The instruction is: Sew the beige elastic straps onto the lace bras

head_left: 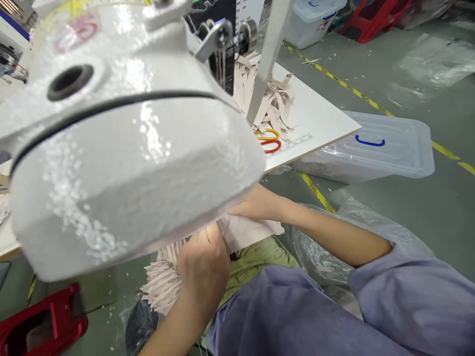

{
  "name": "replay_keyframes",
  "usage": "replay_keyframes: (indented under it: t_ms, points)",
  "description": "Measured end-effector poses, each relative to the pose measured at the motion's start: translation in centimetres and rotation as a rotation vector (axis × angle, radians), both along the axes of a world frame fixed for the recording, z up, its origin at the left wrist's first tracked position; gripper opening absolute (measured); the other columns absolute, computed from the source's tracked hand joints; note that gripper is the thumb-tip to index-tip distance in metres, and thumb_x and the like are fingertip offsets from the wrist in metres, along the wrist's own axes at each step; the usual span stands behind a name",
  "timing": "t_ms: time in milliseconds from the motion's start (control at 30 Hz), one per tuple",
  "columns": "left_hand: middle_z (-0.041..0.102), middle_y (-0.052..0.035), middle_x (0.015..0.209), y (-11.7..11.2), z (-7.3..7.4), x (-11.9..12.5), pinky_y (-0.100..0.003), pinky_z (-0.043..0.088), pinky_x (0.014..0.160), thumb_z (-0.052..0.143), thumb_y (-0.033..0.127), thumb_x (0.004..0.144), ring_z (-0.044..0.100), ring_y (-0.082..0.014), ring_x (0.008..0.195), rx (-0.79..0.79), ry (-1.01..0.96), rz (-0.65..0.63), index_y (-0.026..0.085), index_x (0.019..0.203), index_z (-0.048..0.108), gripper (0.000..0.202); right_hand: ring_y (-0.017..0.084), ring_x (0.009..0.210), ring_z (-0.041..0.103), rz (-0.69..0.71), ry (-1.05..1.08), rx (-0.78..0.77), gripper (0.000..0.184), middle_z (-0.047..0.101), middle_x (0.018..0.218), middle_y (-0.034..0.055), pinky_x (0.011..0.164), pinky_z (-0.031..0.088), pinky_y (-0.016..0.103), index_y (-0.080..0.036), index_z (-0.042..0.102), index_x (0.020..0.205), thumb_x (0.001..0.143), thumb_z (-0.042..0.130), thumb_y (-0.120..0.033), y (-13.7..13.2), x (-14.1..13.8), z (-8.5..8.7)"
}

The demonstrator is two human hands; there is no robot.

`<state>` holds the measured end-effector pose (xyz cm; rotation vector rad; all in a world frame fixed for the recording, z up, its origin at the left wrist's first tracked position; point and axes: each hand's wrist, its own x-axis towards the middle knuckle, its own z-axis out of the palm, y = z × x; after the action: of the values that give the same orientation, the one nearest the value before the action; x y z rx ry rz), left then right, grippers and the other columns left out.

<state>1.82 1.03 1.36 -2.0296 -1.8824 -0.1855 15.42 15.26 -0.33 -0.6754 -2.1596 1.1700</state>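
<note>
The white sewing machine head (141, 183) fills the upper left and hides what lies under it. My left hand (204, 262) is below its lower edge, fingers bent and closed at the pale pink fabric; the fingertips are hidden. Beside that hand hangs a bunch of gathered pale pink fabric strips (161, 282). My right hand (256, 203) rests at the upper edge of a flat pale pink fabric piece (252, 232). The machine head covers most of its fingers, so their grip does not show. The flat piece spans between both hands, above my lap.
On the white table (319, 118) lie cut fabric strips (276, 101), scissors with yellow and red handles (272, 143) and a ruler (297, 143). A lidded clear box (371, 148) and plastic sheeting (319, 247) are on the floor at right, a red stool (44, 321) at lower left.
</note>
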Motion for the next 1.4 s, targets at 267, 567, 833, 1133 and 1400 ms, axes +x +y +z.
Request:
replay_keyframes:
  t_ms: [267, 567, 833, 1133, 1400]
  points:
    - [0.047, 0.0020, 0.047, 0.0, 0.1, 0.4, -0.031, 0.019, 0.045, 0.049, 0.012, 0.089, 0.052, -0.0164, 0.046, -0.010, 0.016, 0.023, 0.012, 0.112, 0.060, 0.025, 0.023, 0.117, 0.064, 0.002, -0.012, 0.004, 0.032, 0.064, 0.133, 0.0038, 0.099, 0.053, 0.038, -0.023, 0.074, 0.108, 0.079, 0.062, -0.017, 0.2, 0.2, -0.2]
    - [0.051, 0.0007, 0.049, 0.4, 0.3, 0.6, -0.030, 0.022, 0.044, 0.048, 0.012, 0.090, 0.055, -0.0166, 0.049, -0.031, 0.050, 0.002, 0.012, 0.108, 0.061, 0.022, 0.022, 0.114, 0.063, 0.022, -0.060, 0.062, 0.035, 0.062, 0.134, 0.0049, 0.094, 0.052, 0.037, -0.024, 0.071, 0.113, 0.082, 0.057, -0.019, 0.3, 0.5, -0.8]
    - [0.050, 0.0022, 0.048, 0.0, 0.3, -0.2, -0.029, 0.021, 0.043, 0.048, 0.012, 0.089, 0.051, -0.0149, 0.044, -0.011, -0.002, -0.024, 0.015, 0.109, 0.061, 0.024, 0.019, 0.100, 0.063, -0.036, 0.000, 0.074, 0.036, 0.065, 0.118, 0.0053, 0.083, 0.052, 0.030, -0.022, 0.068, 0.117, 0.082, 0.059, -0.020, 0.0, 0.8, -1.0]
    - [0.056, 0.0030, 0.053, -0.2, 0.1, -0.7, -0.028, 0.026, 0.044, 0.049, 0.014, 0.090, 0.052, -0.0136, 0.044, -0.019, -0.051, -0.026, 0.017, 0.118, 0.057, 0.029, 0.014, 0.078, 0.061, -0.070, -0.011, -0.038, 0.041, 0.063, 0.128, 0.0069, 0.071, 0.053, 0.029, -0.022, 0.065, 0.125, 0.085, 0.062, -0.028, -0.3, 1.2, -1.6]
    - [0.073, -0.0023, 0.077, -1.6, -0.9, -2.2, -0.025, 0.040, 0.055, 0.043, 0.020, 0.097, 0.065, -0.0157, 0.063, -0.059, -0.338, 0.076, 0.021, 0.116, 0.061, 0.026, 0.013, 0.072, 0.057, -0.088, -0.005, -0.089, 0.043, 0.063, 0.124, 0.0077, 0.069, 0.051, 0.029, -0.023, 0.060, 0.125, 0.083, 0.064, -0.028, -0.9, 1.0, -2.2]
